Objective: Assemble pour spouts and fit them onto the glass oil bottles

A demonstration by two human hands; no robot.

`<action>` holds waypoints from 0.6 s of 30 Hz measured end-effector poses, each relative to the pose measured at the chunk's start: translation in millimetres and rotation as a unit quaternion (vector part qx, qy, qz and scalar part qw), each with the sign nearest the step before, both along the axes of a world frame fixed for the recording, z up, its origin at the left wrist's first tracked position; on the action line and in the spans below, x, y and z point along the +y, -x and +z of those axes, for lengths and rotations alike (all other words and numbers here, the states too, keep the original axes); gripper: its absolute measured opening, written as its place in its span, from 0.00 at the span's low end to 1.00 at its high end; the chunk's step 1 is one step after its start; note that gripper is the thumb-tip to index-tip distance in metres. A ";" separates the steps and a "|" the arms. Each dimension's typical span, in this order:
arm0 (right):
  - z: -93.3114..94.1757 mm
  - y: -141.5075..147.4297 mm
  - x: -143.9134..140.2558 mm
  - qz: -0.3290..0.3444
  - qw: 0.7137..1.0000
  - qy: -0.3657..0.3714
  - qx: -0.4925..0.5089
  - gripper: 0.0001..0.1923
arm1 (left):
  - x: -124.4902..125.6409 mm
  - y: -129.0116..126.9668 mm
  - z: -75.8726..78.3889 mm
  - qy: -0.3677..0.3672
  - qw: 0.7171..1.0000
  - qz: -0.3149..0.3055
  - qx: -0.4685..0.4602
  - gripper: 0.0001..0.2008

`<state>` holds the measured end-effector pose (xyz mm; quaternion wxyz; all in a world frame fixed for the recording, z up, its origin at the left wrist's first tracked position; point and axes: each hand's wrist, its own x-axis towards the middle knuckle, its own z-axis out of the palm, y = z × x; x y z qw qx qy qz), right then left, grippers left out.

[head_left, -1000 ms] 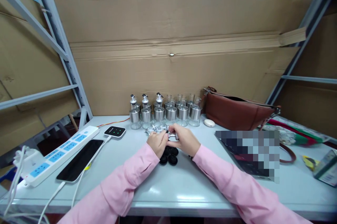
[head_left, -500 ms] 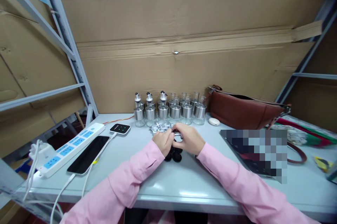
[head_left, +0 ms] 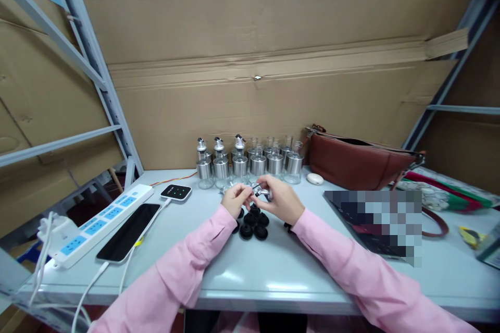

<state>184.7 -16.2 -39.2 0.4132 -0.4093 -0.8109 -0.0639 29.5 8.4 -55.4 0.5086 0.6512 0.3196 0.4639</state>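
Silver fitting (head_left: 266, 195) sits between the two hands, above the middle of the desk (head_left: 312, 281). Left hand (head_left: 235, 200) pinches at its left end, though the part between those fingertips is too small to make out; half a second ago this hand lay across the piece and hid more of it. Black caps (head_left: 253, 224) below, partly covered then, now show as a fuller cluster. Right hand (head_left: 282, 199) pinches the fitting between thumb and fingers.

Farther back, glass bottles (head_left: 239, 166) stand upright in rows, unmoved. From the left, the first three in front wear spout tops (head_left: 219, 145); those to the right have bare, open necks. Metal sleeves hide most of their insides. Rightmost, a brown bag (head_left: 355, 163) gapes along its top, its inside dark.
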 end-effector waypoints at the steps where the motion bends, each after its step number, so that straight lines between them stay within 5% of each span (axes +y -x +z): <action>1: 0.0 -0.2 -0.1 -0.002 1.000 -0.010 0.009 0.16 | -0.9 0.1 0.3 0.001 1.000 0.004 -0.006 0.28; 5: -0.7 -0.8 0.0 0.002 0.999 -0.036 0.003 0.25 | -4.4 -0.4 0.9 0.000 1.000 0.005 -0.013 0.26; 18: 1.2 0.0 -1.8 -0.015 0.999 -0.035 0.000 0.25 | -12.5 1.0 6.7 -0.051 0.997 0.052 0.021 0.22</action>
